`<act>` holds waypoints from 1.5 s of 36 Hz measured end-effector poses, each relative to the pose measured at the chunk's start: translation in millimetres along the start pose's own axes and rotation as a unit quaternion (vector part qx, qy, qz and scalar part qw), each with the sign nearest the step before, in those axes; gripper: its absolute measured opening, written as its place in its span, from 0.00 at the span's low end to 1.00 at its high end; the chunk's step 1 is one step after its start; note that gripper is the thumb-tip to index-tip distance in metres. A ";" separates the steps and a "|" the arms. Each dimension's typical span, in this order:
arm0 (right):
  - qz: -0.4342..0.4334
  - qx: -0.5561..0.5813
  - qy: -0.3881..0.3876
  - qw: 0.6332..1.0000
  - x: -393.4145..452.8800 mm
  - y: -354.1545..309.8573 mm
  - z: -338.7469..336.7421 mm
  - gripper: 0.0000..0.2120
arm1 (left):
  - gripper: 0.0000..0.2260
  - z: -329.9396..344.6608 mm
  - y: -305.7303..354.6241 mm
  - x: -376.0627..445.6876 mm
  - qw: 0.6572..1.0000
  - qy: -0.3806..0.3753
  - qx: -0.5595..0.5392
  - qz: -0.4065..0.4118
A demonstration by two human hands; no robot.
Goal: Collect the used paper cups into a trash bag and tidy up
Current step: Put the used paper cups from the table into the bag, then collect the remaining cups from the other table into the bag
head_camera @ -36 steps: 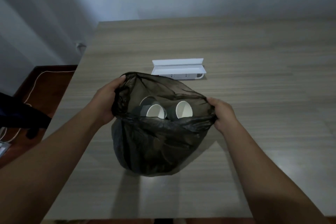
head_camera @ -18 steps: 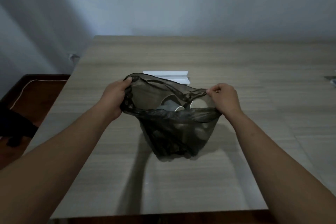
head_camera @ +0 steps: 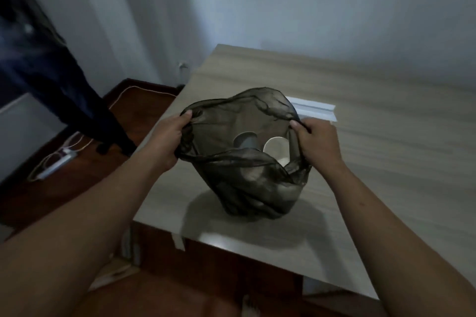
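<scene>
Left grip: our left hand held the left edge of the trash bag, thumb and fingers pinched on the thin dark film at its rim. Right grip: our right hand held the opposite edge the same way, thumb uppermost, fingers curled round a bunched fold of the film. Both grips were closed on the bag; neither was wide.

Item, trash bag: dark, half-transparent, stretched open between the two grips, its mouth facing us. Its bottom hung below the grips and rested on the desk, near the desk's left front corner.

Item, paper cups: two seen through the mouth, lying on their sides between the grips and lower than them. One grey-walled cup lay nearer the left grip; one cup with a pale interior lay nearer the right grip, just beside the first. We could not tell whether more cups lay under them.

Item, white power strip box: on the desk beyond the right grip, partly hidden by the bag's rim.

Item, dark cloth: hanging well to the left of the left grip, off the desk.

Item, white cable: coiled on a dark wooden surface beyond the left grip.
</scene>
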State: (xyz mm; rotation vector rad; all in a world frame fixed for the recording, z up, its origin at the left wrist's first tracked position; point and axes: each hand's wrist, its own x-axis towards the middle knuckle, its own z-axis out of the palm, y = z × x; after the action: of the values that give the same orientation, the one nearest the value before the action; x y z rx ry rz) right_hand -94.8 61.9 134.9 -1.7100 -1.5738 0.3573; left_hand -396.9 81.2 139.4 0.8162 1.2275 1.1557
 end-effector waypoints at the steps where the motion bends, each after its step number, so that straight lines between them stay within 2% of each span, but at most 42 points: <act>1: -0.008 0.018 0.002 1.000 -10.4 -16.7 13.2 0.18 | 0.11 -21.3 -0.2 -12.5 1.000 0.013 -0.002 0.007; 5: -0.016 0.054 -0.006 0.998 -42.8 -64.2 51.8 0.16 | 0.11 -86.6 -1.3 -59.8 0.998 0.057 -0.020 0.018; 10: -0.059 0.051 -0.066 0.995 -85.7 -140.9 102.1 0.18 | 0.13 -186.6 -5.7 -131.7 0.987 0.146 -0.066 0.022; 12: -0.094 0.045 -0.109 0.989 -115.5 -180.7 133.9 0.18 | 0.12 -242.0 -10.9 -174.2 0.977 0.194 -0.084 0.034; 17: -0.130 0.052 -0.195 0.971 -169.4 -251.9 190.8 0.20 | 0.10 -329.0 -21.9 -252.3 0.960 0.262 -0.093 0.045; 22: -0.170 0.065 -0.283 0.942 -240.7 -325.7 255.2 0.24 | 0.11 -411.8 -45.0 -337.6 0.918 0.369 -0.138 0.043; 28: -0.251 0.068 -0.401 0.879 -336.4 -419.2 331.4 0.21 | 0.14 -507.0 -77.3 -432.4 0.846 0.506 -0.165 0.033; 33: -0.327 0.077 -0.465 0.819 -401.7 -493.2 385.1 0.18 | 0.16 -571.9 -84.6 -489.3 0.796 0.576 -0.184 0.024; 36: -0.372 0.087 -0.509 0.771 -439.8 -537.5 416.5 0.17 | 0.14 -608.3 -87.3 -522.3 0.779 0.589 -0.214 0.028; 43: -0.438 0.103 -0.556 0.699 -530.9 -642.8 470.7 0.24 | 0.12 -674.3 -84.5 -602.8 0.737 0.617 -0.269 0.064; 46: -0.471 0.100 -0.567 0.668 -575.1 -677.7 485.4 0.24 | 0.18 -698.3 -92.1 -640.8 0.728 0.623 -0.274 0.080; 48: -0.482 0.102 -0.587 0.643 -609.3 -705.2 499.1 0.21 | 0.19 -723.8 -97.2 -672.0 0.713 0.643 -0.267 0.082; 52: -0.516 0.113 -0.603 0.598 -694.0 -760.5 518.0 0.20 | 0.14 -773.3 -105.9 -742.4 0.671 0.679 -0.279 0.098; 54: -0.519 0.115 -0.598 0.600 -711.0 -774.0 521.4 0.21 | 0.13 -787.6 -106.2 -757.2 0.675 0.680 -0.269 0.096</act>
State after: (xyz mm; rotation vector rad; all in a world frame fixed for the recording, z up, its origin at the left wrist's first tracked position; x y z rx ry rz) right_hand -1139.6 -471.5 118.3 0.1424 -2.9086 1.1130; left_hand -1102.4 -758.6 94.4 -0.6253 1.7632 2.3012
